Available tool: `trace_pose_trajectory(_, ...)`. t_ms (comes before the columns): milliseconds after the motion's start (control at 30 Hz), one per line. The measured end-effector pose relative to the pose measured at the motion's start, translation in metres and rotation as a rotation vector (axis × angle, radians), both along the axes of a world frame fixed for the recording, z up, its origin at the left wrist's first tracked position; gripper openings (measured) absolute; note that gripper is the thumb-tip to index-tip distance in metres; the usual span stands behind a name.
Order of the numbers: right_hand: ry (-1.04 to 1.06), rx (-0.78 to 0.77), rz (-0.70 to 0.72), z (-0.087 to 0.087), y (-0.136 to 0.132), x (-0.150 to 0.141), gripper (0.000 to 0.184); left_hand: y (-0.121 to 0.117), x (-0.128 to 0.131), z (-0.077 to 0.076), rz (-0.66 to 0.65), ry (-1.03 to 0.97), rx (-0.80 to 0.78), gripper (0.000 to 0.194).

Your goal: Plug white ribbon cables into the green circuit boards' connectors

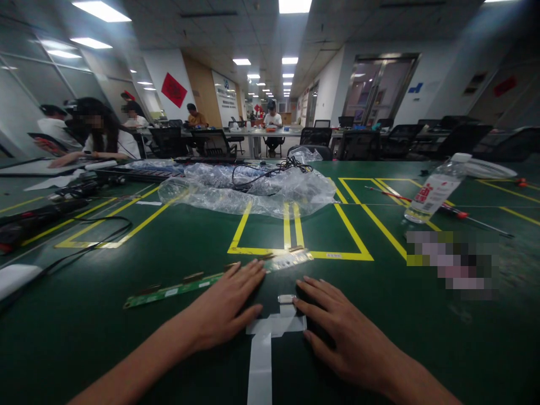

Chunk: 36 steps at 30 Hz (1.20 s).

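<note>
My left hand (225, 306) lies flat on the green table with its fingers stretched out, the fingertips touching a long narrow green circuit strip (177, 288). My right hand (337, 329) also rests flat and open, palm down, beside a white tape cross (274, 326) stuck on the table. Its fingertips are next to a small white piece (287, 298) at the top of the tape. Neither hand holds anything.
Crumpled clear plastic wrap (253, 191) with a black cable lies beyond yellow floor-style markings (295, 253). A plastic bottle (434, 188) and a red-handled screwdriver (459, 214) are at the right. Black cables and tools lie at the left (63, 225). People sit at far desks (97, 135).
</note>
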State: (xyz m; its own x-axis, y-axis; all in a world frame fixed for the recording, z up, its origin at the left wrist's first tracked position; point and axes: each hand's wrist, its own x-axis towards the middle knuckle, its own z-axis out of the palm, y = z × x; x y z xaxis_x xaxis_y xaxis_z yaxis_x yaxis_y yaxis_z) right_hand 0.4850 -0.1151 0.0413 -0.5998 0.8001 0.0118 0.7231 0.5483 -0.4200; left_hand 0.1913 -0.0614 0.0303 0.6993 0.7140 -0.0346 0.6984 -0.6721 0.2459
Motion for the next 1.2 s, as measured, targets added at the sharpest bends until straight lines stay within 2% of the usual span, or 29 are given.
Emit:
trace_pose_trajectory(67,0.010,0.024,0.019,-0.001,-0.001,0.000,0.058,-0.016,0.018,0.005,-0.173,-0.073,-0.030,0.070)
trace_pose_trajectory(167,0.027,0.028,0.029,-0.002,-0.003,0.000,0.059,-0.025,0.026,0.008,-0.251,-0.122,-0.055,0.072)
trace_pose_trajectory(267,0.024,0.005,0.015,-0.003,-0.003,0.000,0.058,-0.022,0.022,0.008,-0.240,-0.146,-0.054,0.069)
trace_pose_trajectory(433,-0.009,-0.007,-0.005,-0.001,-0.003,-0.001,0.053,-0.021,0.019,0.012,-0.230,-0.205,0.004,0.051)
trace_pose_trajectory(967,0.065,-0.019,-0.029,-0.004,0.000,0.004,0.051,-0.021,0.017,0.013,-0.252,-0.173,0.017,0.054)
trace_pose_trajectory(1200,0.050,-0.025,-0.040,-0.005,0.000,0.005,0.043,-0.023,0.019,0.026,-0.240,-0.225,-0.013,0.038)
